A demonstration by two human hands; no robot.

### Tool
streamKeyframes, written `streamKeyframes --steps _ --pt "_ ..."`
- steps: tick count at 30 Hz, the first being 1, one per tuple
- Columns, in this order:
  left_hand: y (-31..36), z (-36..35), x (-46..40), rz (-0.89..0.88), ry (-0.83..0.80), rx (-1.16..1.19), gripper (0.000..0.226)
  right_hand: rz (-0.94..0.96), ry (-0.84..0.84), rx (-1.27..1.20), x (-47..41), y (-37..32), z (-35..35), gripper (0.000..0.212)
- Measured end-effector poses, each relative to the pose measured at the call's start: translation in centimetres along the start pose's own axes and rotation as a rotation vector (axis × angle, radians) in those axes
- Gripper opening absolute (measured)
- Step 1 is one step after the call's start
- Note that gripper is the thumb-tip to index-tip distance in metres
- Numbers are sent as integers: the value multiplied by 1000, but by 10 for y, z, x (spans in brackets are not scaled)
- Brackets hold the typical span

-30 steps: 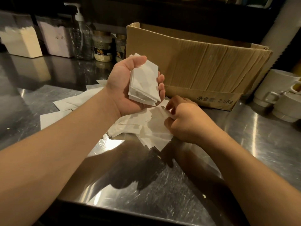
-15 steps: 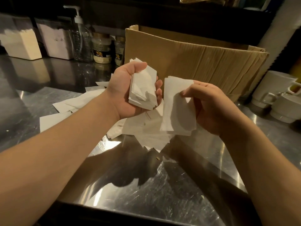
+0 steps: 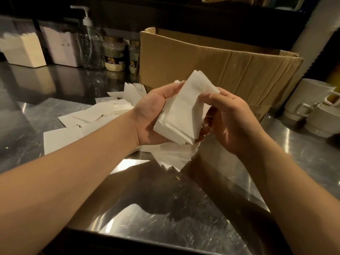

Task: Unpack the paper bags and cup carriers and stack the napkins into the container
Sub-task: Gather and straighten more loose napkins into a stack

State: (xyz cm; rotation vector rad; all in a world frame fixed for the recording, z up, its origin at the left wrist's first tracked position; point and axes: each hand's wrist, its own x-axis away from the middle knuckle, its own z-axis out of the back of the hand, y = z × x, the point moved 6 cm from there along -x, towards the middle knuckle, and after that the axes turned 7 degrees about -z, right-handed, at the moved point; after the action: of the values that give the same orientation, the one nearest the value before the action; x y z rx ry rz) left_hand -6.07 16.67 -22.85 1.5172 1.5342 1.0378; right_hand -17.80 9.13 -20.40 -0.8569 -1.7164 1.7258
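Head view: left hand [image 3: 152,116] cups the napkin stack [image 3: 181,115] at frame centre, fingers curled under it. Right hand [image 3: 231,122] at 3 o'clock of the stack, fingers pinching its top right edge. Loose napkins [image 3: 88,118] strewn on the counter [image 3: 184,208] at 9 o'clock, more under the hands. Box [image 3: 230,67] at 12. Likely handling: light, soft, sheets slide apart easily; grip across the short sides, squeeze the whole thickness, square the edges before moving to a container.
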Motion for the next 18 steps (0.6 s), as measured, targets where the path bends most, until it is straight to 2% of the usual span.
streamKeyframes --steps 4,10,18 --pt "-3 -4 0 26 -120 19 77 9 56 22 1 1 -2 11" --pt "-2 0 0 2 -41 -51 68 118 166 164 3 -3 0 7" --pt "-1 -2 1 3 -39 -23 65 212 167 298 6 -7 -3 13"
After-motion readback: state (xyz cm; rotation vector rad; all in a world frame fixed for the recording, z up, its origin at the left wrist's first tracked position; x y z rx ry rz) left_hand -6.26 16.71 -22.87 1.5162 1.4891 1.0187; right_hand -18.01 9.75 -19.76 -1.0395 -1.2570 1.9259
